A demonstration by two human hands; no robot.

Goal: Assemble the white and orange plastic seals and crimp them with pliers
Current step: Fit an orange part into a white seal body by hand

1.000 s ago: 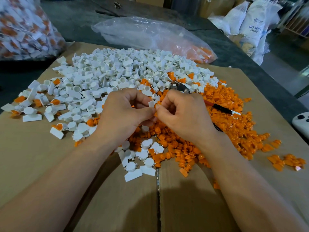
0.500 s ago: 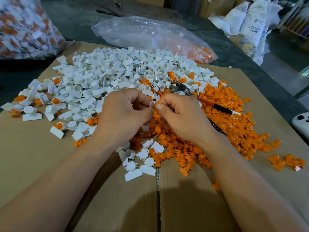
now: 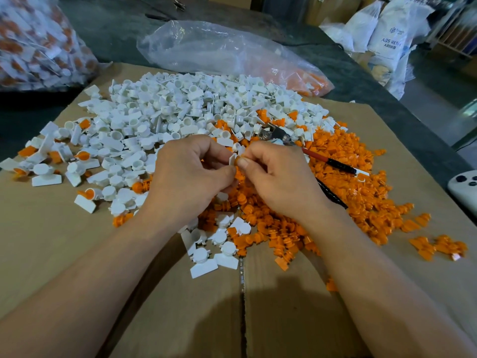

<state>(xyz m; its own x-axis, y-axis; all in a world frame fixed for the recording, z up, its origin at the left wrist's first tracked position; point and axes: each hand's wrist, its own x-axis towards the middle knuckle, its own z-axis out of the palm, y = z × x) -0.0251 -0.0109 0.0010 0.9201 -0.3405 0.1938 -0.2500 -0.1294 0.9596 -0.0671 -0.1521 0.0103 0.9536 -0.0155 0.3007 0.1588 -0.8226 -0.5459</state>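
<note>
**Item:** white seal body, one piece of small moulded plastic with a flat tab and a round cup.

**Location:** held above the middle of the cardboard sheet, between both hands. It is over the border where the white heap meets the orange heap.

**Left hand**: fingers are curled, and the tab is pinched between thumb and forefinger.

**Right hand**: fingers are curled, and thumb and forefinger are pressed on the same piece from the other side. Whether an orange insert is also pinched there cannot be told, as the spot is hidden by the thumbs.

**Handling, as judged:** very light, stiff, smooth and somewhat slippery. It is not fragile, though the thin tab is expected to flex. The tab is best taken flat between thumb and forefinger, with the cup left free for the insert.

**Pliers**: laid on the heaps just beyond the right hand, handles pointing right, untouched. Crimping is judged not yet begun.

**Also present:** clear bag behind the heaps, and filled bag at far left.
</note>
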